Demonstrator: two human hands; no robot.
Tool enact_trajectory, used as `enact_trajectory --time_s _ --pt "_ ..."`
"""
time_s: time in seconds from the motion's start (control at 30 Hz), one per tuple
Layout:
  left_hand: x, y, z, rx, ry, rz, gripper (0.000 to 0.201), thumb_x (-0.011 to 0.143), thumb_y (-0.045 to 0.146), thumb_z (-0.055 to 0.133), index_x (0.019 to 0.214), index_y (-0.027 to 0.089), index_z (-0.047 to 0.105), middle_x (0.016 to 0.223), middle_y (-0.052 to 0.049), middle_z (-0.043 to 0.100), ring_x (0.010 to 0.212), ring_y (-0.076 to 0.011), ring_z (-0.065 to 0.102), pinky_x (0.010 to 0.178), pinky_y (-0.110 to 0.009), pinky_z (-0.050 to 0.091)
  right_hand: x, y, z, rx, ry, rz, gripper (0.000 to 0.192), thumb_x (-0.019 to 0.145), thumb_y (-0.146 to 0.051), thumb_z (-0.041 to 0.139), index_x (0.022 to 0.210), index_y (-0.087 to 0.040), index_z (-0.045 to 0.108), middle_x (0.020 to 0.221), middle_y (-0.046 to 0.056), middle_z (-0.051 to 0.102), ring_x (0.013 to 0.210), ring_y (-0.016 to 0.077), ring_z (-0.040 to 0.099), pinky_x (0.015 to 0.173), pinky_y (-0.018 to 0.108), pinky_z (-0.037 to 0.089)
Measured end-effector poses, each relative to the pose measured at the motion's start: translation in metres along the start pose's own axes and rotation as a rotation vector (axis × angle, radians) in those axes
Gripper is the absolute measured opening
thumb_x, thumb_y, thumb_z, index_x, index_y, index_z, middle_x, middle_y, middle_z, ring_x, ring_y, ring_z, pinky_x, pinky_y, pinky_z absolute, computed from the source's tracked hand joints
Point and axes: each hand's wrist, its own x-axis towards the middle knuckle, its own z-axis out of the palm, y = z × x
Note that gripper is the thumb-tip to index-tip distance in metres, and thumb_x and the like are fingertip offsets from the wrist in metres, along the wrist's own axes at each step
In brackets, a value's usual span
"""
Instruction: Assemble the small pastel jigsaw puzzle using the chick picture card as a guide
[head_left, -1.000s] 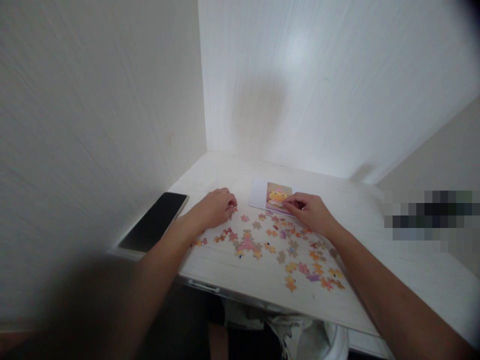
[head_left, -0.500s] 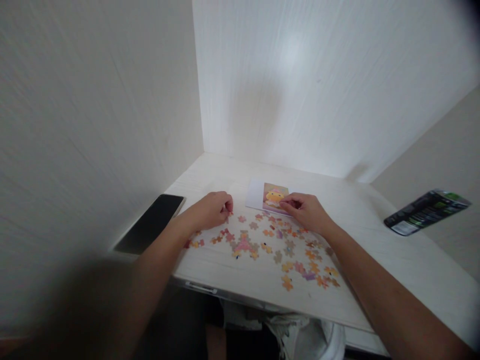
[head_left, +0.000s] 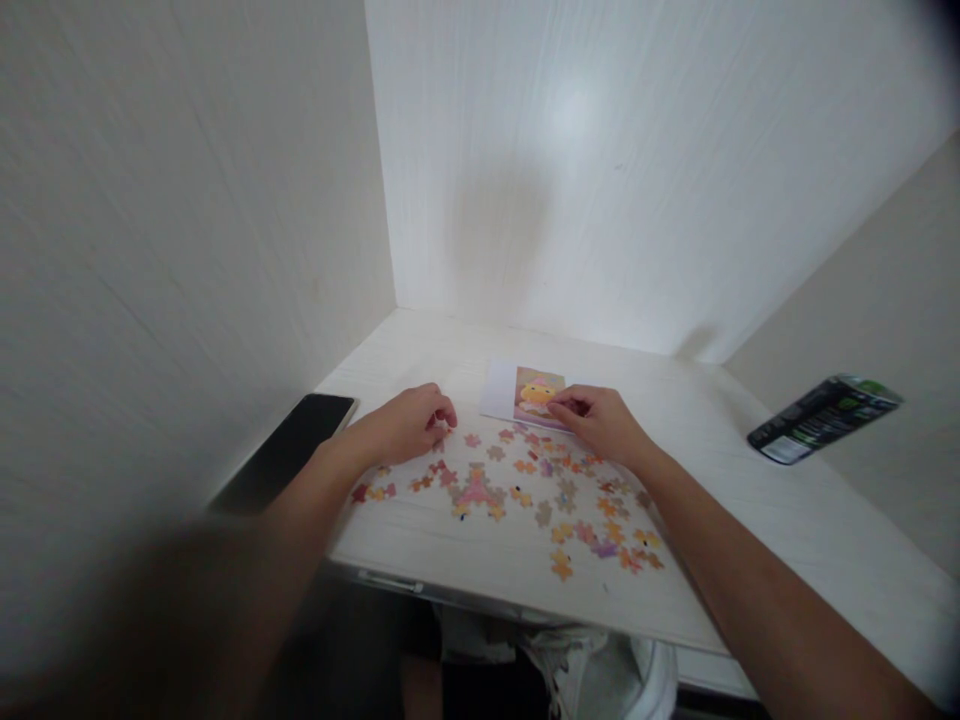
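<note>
Several small orange, pink and purple puzzle pieces (head_left: 525,495) lie scattered on a white table (head_left: 735,500). My left hand (head_left: 405,425) rests at the left end of the scatter, fingers curled, fingertips pinched at a piece. My right hand (head_left: 596,420) rests at the far side of the pieces, its fingertips pinched together at the near edge of a small picture card (head_left: 525,393) showing a yellow figure. Whether either hand really holds a piece is too small to tell.
A dark phone (head_left: 289,450) lies face up at the table's left edge beside the wall. A black and green packet (head_left: 821,418) lies at the right. White walls close in the table at left and back. The table's front edge runs just below the pieces.
The view has drifted, so everything sits slightly further left in the frame. Both hands stay in nearly the same places on the table.
</note>
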Motion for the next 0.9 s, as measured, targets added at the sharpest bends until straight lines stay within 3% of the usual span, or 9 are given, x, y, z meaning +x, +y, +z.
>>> enact_trajectory --time_s 0.17,0.33,0.43,0.63,0.9 --pt "0.002 0.010 -0.002 -0.098 0.070 -0.055 0.014 0.083 0.020 0.056 0.087 0.017 0.069 0.079 -0.004 0.068 0.069 -0.0152 0.060 0.064 -0.027 0.045 0.000 0.003 0.000 0.012 0.017 -0.001 0.034 0.086 -0.046 0.057 0.087 -0.018 0.076 0.065 0.003 0.064 0.058 0.0140 0.049 0.054 0.028 0.035" --pt "0.008 0.035 0.006 -0.836 0.215 -0.162 0.020 0.076 0.024 0.072 0.093 0.015 0.068 0.086 -0.006 0.074 0.078 -0.0164 0.069 0.072 -0.031 0.055 0.001 0.006 0.001 0.018 0.017 0.005 0.036 0.085 -0.049 0.058 0.087 -0.018 0.076 0.066 0.004 0.065 0.057 0.0142 0.049 0.053 0.028 0.035" --pt "0.008 0.049 0.010 -1.085 0.263 -0.191 0.025 0.071 0.023 0.079 0.093 0.014 0.070 0.088 -0.007 0.076 0.079 -0.0174 0.072 0.076 -0.033 0.058 0.001 0.005 0.001 0.022 0.019 0.008 0.035 0.085 -0.048 0.058 0.087 -0.017 0.076 0.066 0.004 0.065 0.057 0.0142 0.049 0.054 0.028 0.035" --pt "0.004 0.060 0.011 -1.250 0.257 -0.227 0.037 0.063 0.028 0.087 0.092 0.011 0.072 0.087 -0.008 0.077 0.078 -0.0186 0.073 0.080 -0.035 0.060 0.001 0.004 0.000 0.014 0.022 0.011 0.032 0.085 -0.044 0.058 0.087 -0.018 0.076 0.068 0.004 0.066 0.058 0.0143 0.049 0.055 0.028 0.036" --pt "0.005 0.063 0.012 -1.188 0.251 -0.224 0.039 0.061 0.033 0.088 0.090 0.012 0.074 0.083 -0.009 0.077 0.077 -0.0211 0.074 0.078 -0.038 0.063 0.001 0.001 0.000 0.019 0.027 0.004 0.033 0.084 -0.046 0.057 0.082 -0.018 0.075 0.063 0.002 0.062 0.056 0.0137 0.048 0.053 0.027 0.034"
